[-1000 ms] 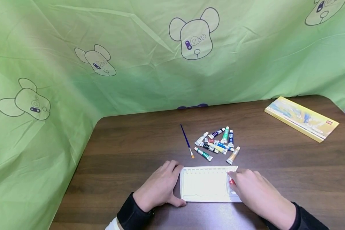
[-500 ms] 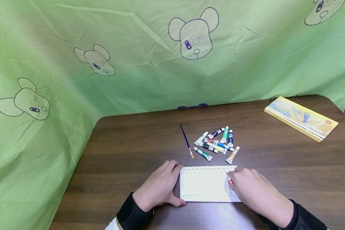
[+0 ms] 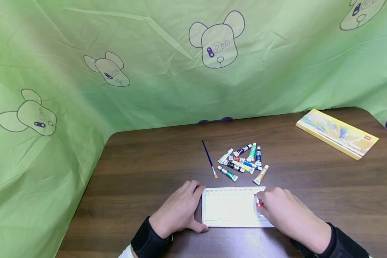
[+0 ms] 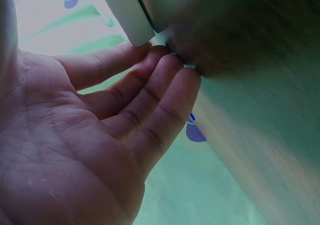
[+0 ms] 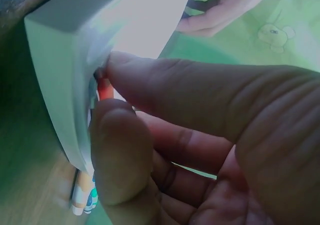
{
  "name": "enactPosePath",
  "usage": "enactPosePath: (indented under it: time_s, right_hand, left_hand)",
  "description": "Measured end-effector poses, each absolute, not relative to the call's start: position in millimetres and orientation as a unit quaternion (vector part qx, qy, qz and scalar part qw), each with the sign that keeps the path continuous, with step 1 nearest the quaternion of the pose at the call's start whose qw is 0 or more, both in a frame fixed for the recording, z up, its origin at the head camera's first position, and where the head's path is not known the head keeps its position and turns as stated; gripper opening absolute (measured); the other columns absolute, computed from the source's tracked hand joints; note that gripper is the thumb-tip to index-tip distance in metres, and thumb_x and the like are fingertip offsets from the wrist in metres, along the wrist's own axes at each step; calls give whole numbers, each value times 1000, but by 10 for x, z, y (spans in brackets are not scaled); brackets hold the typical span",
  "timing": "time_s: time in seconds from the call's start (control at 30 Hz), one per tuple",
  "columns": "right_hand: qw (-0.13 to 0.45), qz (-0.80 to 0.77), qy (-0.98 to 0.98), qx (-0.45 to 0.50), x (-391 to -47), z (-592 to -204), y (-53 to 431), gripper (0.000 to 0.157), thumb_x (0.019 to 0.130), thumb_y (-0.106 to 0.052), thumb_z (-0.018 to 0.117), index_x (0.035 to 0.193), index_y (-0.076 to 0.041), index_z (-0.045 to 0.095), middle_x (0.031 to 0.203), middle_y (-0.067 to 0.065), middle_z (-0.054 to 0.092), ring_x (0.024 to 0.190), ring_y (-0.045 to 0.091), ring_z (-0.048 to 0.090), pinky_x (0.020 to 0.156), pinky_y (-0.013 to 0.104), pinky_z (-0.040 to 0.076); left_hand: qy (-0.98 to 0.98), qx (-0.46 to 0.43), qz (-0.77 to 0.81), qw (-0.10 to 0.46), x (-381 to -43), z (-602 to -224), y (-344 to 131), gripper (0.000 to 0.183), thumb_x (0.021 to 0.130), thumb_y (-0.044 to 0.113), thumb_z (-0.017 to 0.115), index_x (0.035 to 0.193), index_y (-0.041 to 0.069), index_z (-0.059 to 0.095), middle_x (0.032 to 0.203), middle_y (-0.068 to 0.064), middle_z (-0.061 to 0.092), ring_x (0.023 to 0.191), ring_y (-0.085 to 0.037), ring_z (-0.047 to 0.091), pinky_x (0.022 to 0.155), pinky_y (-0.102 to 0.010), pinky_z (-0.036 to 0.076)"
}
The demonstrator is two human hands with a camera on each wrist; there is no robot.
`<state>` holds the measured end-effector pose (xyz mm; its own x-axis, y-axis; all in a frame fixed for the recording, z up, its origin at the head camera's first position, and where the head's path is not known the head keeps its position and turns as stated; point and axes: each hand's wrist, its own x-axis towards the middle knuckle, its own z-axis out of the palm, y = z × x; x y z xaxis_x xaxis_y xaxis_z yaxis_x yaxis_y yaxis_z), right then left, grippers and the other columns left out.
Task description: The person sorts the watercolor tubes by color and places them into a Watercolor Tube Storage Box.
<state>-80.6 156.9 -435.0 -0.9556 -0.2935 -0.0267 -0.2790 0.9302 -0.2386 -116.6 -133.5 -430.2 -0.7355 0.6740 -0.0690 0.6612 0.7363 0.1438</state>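
With spread left fingers [image 4: 165, 110], steady white rectangular plastic tray [image 3: 229, 208], away from far edge of brown wood-grain surface [image 3: 148, 161]; with right fingers [image 5: 122, 155], apparently pinching small red tube [image 3: 260, 203] inside, grip lightly.

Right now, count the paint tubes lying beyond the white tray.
10: white tube at left; purple, mint, dark blue at back; reddish, black, yellow, bright blue mid-pile; green front left, tan front right. Overlaps may hide more.
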Motion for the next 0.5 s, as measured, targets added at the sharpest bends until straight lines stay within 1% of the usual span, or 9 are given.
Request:
enactPosePath:
  time_s: [0.2,0.3,0.37,0.5]
  right_hand:
    - [23,-137,980,-145,-812,-4367,1599,12,83,-14,84,82,-14,72,63,-5,55,59,11,46,53,32,41]
    - [12,-139,979,-151,-806,-4368,1612,16,82,-15,85,79,-15,70,61,-7,48,58,11,42,53,30,37]
    - [9,-146,977,-152,-805,-4357,1620,17,81,-16,87,80,-15,70,60,-9,45,58,10,40,53,29,35]
    - [9,-170,974,-148,-834,-4303,1648,20,80,-20,89,78,-18,69,61,-11,42,58,7,37,53,25,31]
  left_hand:
    - [930,358,55,65,-1163,-4295,-1336,97,66,62,93,137,5,60,131,-6,61,116,-19,56,102,-33,54]
    - [930,356,56,69,-1164,-4289,-1336,96,66,62,93,138,5,60,132,-5,61,117,-19,56,103,-32,54]
    - [930,356,58,70,-1162,-4284,-1335,96,66,61,93,138,5,61,132,-5,61,117,-19,56,103,-32,54]
    - [930,356,60,73,-1162,-4280,-1333,96,67,60,93,138,5,60,132,-6,61,118,-19,56,103,-33,54]
